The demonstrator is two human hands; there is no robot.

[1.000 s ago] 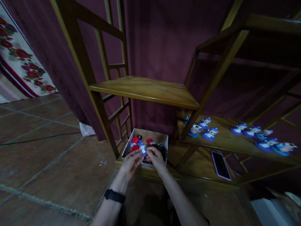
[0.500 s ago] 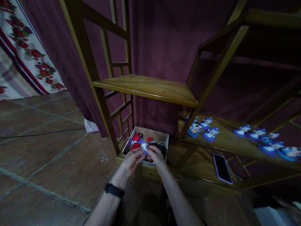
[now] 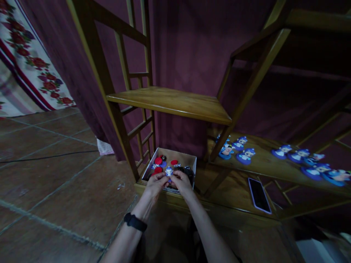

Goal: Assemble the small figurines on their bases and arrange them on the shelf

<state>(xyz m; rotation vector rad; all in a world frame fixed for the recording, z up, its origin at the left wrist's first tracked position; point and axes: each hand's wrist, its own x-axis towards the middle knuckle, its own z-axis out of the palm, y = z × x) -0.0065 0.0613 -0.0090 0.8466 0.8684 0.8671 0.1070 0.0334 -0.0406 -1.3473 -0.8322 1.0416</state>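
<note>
Between my two hands is a small purple-and-white figurine [image 3: 169, 171], upright and facing up at me. My left hand [image 3: 156, 185] pinches it from the left, and my right hand [image 3: 181, 181] grips its other side; both are closed on it. Behind and below them an open cardboard box [image 3: 189, 156] with white edges holds more figurines, some on red round bases [image 3: 158, 160] and some dark. My hands cover the front part of the box. A black band [image 3: 135, 222] is round my left wrist.
Several figurines on blue and purple bases [image 3: 246, 156] stand on the wooden shelf [image 3: 263, 164] to the right. A phone [image 3: 259, 195] lies on the lower board. Above the box juts another shelf board [image 3: 172, 104], and a slatted upright [image 3: 117, 135] rises at its left.
The figurine has tipped slightly and shifted a little within my fingers. My left fingers have closed in nearer to the right ones. The box and the shelf figurines stay as they were.
</note>
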